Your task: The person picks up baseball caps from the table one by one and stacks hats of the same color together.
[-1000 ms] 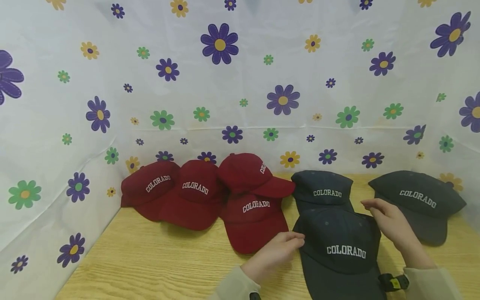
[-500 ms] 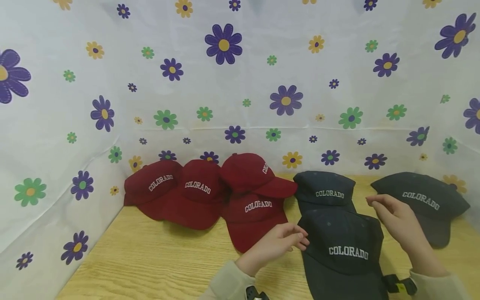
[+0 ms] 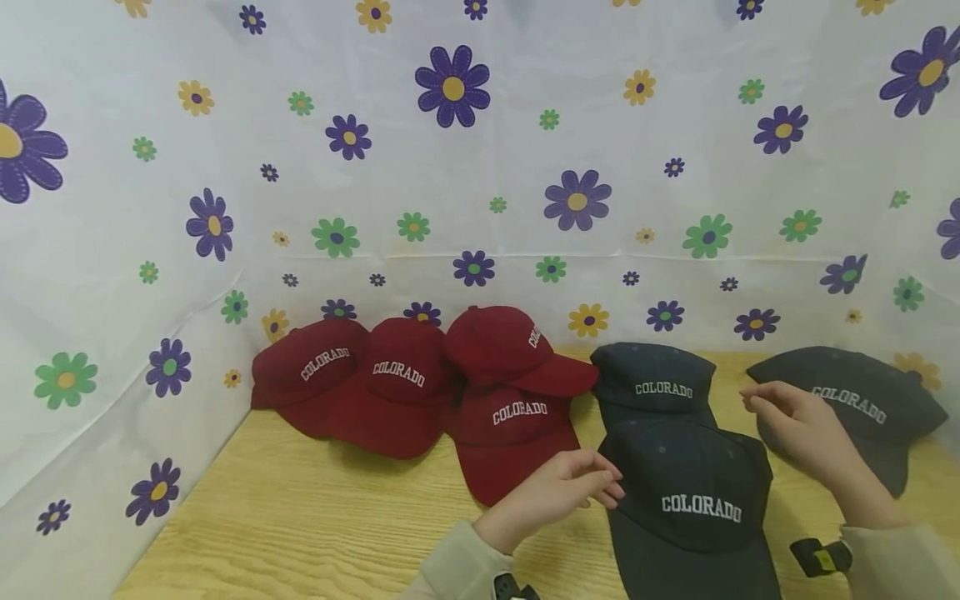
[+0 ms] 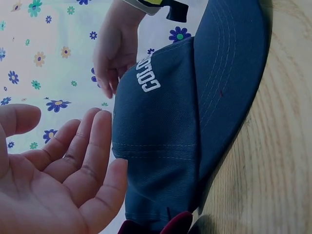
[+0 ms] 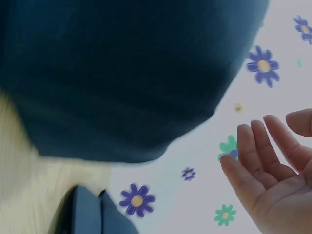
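Note:
A dark navy cap [image 3: 690, 475] lettered COLORADO rests at the front of the table, its brim towards me. My left hand [image 3: 551, 492] is by the cap's left side, fingers loosely bent and holding nothing. In the left wrist view that hand [image 4: 68, 180] faces palm up beside the cap's crown [image 4: 156, 112]; whether the fingertips touch it is hard to tell. Off to the cap's right, my right hand [image 3: 806, 437] hovers with relaxed fingers. The right wrist view shows this hand [image 5: 275, 180] apart from a blurred navy cap [image 5: 122, 87].
Behind the front cap sits another navy cap [image 3: 652, 375]. A dark grey-navy cap [image 3: 847, 400] lies at the right, partly behind my right hand. Several red caps [image 3: 397, 375] crowd together at the left and middle. A flower-print sheet [image 3: 502, 167] walls the wooden table [image 3: 300, 517].
My left hand has turned and its fingers have loosened at the cap's left side. The right hand has drawn slightly rightward, away from the cap. The caps keep their places while the view shifts slightly.

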The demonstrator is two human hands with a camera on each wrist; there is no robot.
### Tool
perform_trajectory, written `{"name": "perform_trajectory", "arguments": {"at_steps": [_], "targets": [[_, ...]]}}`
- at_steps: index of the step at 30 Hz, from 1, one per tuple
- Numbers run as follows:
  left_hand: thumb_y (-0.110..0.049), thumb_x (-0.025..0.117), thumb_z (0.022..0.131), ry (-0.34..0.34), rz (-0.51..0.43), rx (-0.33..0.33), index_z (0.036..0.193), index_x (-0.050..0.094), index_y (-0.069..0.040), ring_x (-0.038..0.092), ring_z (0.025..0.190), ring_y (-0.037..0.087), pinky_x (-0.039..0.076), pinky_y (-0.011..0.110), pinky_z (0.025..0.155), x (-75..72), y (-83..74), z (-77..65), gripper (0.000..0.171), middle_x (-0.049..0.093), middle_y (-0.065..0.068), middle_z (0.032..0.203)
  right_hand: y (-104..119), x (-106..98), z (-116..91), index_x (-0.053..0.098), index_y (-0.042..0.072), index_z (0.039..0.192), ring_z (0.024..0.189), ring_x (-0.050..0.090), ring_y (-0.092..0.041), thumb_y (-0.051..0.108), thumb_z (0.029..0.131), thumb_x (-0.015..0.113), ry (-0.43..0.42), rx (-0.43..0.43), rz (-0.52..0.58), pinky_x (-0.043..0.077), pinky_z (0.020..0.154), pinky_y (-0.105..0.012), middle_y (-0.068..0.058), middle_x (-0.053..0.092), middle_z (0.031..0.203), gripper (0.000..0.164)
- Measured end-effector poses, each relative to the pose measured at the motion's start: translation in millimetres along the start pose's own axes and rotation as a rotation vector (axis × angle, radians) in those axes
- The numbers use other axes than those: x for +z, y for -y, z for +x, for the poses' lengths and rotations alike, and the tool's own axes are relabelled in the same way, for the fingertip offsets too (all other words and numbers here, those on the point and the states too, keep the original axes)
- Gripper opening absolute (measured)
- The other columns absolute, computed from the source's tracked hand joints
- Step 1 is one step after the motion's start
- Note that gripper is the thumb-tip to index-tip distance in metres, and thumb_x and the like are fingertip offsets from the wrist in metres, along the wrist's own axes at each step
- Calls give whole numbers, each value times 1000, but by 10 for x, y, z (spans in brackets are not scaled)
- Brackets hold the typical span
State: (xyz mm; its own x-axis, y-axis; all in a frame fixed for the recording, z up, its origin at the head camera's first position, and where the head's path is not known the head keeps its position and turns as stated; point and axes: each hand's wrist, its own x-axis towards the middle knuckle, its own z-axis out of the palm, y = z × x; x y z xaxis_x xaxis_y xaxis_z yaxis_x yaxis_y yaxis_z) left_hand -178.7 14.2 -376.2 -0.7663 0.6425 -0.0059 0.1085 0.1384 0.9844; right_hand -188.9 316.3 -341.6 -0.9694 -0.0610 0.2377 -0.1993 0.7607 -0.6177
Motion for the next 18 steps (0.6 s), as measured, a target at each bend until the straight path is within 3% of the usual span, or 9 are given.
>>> {"name": "perform_trajectory", "arguments": {"at_steps": [5,12,18], "targets": [[-17,47,92,1,2,-15,101,57,3,62,76,11,41,23,65,-2,4,3,24,64,5,85,-130,9,81,54,-2,111,98,50,-41,27,94,43,66,-51,-60,40,75,-53,-23,56,107,35],[-16,47,92,2,5,-56,100,58,1,62,76,12,42,26,63,23,-11,-5,22,64,6,85,-292,122,235,64,0,92,78,59,-27,5,84,57,148,-246,-221,47,66,-42,-10,61,86,12],[-17,47,92,17,9,-68,100,58,1,62,77,13,42,25,63,55,-15,-10,22,65,7,87,-435,247,299,65,3,79,67,56,-17,0,77,62,192,-333,-323,47,62,-39,1,59,73,5]]}}
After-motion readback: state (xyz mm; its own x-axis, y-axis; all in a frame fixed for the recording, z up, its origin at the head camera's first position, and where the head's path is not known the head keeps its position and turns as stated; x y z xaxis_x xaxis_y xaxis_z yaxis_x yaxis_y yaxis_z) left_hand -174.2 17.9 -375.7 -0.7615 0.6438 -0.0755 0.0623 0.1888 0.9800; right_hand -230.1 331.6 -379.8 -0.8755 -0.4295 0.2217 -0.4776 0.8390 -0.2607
